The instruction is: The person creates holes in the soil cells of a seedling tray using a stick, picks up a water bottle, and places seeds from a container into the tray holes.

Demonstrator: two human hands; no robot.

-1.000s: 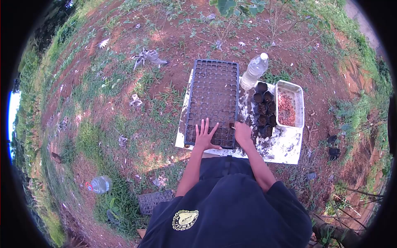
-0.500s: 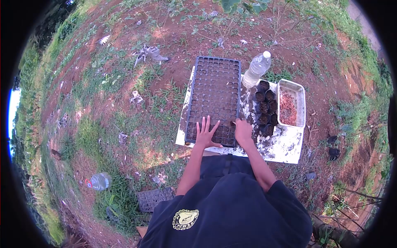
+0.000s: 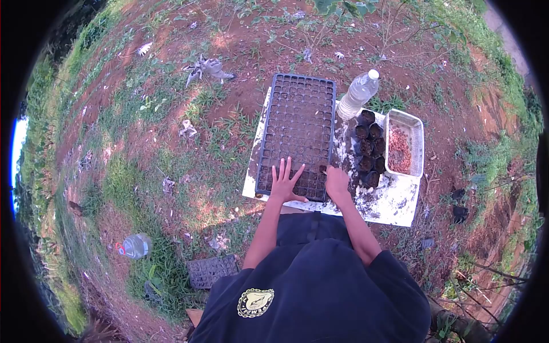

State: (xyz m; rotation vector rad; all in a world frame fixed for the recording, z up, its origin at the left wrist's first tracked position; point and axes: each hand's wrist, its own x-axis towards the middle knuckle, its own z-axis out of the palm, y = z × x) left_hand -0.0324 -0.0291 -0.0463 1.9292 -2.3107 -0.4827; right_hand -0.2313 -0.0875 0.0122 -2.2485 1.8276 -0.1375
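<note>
Both hands were at the near end of a black cell tray (image 3: 303, 120); the left hand (image 3: 283, 184) lay spread, palm down and gripping nothing, presumably to steady the tray; the right hand (image 3: 337, 182) was partly curled at the right edge, reaching to a darker cell (image 3: 323, 170); whether it grasped anything could not be told. The tray lay lengthwise on a white board (image 3: 394, 206), which likely gave it a flat base; a clear bottle (image 3: 359, 96) stood beside its far right side, apparently clear of the hands; black pots (image 3: 366, 147) were clustered between tray and white basket (image 3: 416, 146); the reddish pieces (image 3: 400, 151) inside sat on the right hand's side, probably for easy reach; a second tray (image 3: 211, 271) and a jug (image 3: 136, 247) lay on the ground (image 3: 237, 106) to the left.
</note>
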